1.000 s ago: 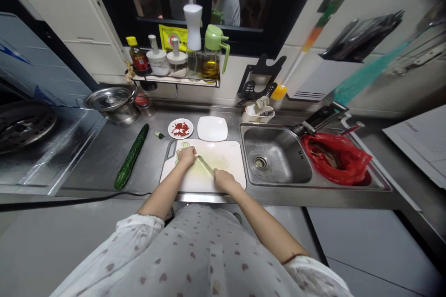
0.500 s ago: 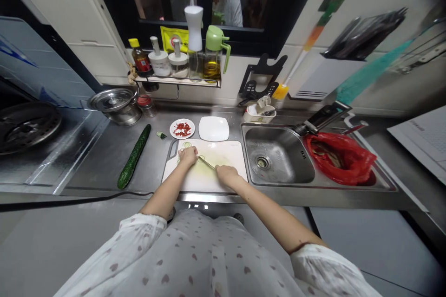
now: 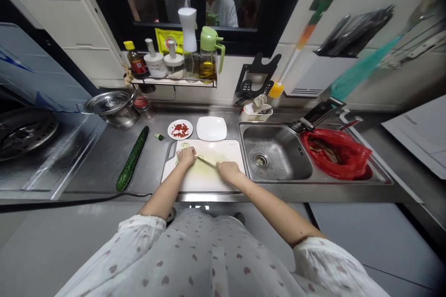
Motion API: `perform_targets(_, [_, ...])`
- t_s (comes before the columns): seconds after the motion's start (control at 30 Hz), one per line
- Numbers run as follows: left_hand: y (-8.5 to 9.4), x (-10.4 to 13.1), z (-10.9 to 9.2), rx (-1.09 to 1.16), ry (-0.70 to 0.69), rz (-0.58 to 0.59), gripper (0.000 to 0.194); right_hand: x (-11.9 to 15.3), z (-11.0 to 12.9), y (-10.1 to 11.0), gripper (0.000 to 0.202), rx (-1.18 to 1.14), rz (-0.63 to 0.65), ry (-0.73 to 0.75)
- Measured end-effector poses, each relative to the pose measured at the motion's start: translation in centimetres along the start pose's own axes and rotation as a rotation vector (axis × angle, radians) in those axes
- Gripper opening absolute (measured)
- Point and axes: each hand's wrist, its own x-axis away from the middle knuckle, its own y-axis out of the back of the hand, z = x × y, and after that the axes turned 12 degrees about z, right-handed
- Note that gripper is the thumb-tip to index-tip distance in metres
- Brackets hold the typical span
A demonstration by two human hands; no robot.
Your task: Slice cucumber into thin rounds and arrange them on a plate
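My right hand (image 3: 228, 171) is closed round the handle of a knife (image 3: 208, 163), whose narrow blade points left over the white cutting board (image 3: 195, 181). On the board's left part, my left hand (image 3: 187, 155) is closed, fingers bent down near the knife tip; what lies under them is hidden. Thin green-edged cucumber slices (image 3: 184, 146) lie beside and behind it. One round slice (image 3: 200, 158) rests by the blade. Behind the board stand a plate of chopped red pieces (image 3: 180, 130) and a bare white plate (image 3: 211, 128). A whole cucumber (image 3: 132, 160) lies to the left.
The sink (image 3: 278, 153) is to the right, with a red plastic bag (image 3: 336, 154) beside it. A lidded steel pot (image 3: 116, 109) stands at the back left near a red-lidded jar (image 3: 143, 106). Bottles stand on a low rack (image 3: 174, 81). A cucumber end (image 3: 159, 136) lies left of the plates.
The whole view has shifted slightly. Both hands keep nearly the same place on the board, and the knife lies a little flatter across it.
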Motion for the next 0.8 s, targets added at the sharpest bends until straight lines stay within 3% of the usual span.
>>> perform_targets(0.13, [-0.2,0.1,0.0,0.006,-0.003,-0.019,0.01,1.0,-1.0,-2.7,0.029,-0.162,-0.062,-0.029])
perform_targets(0.33, [-0.5,0.5,-0.4,-0.022,-0.004,-0.047,0.009,1.7,-1.6,-6.5,0.027,-0.437,-0.163,-0.25])
perform_targets(0.6, [-1.5,1.8,-1.4,-0.048,-0.049,-0.118,0.012,1.3,-2.1,-6.6,0.025,-0.452,-0.183,-0.296])
perform_targets(0.8, [-1.2,3.1,-2.0,0.087,-0.038,-0.106,0.009,1.3,-2.0,-6.6,0.027,-0.447,-0.161,-0.303])
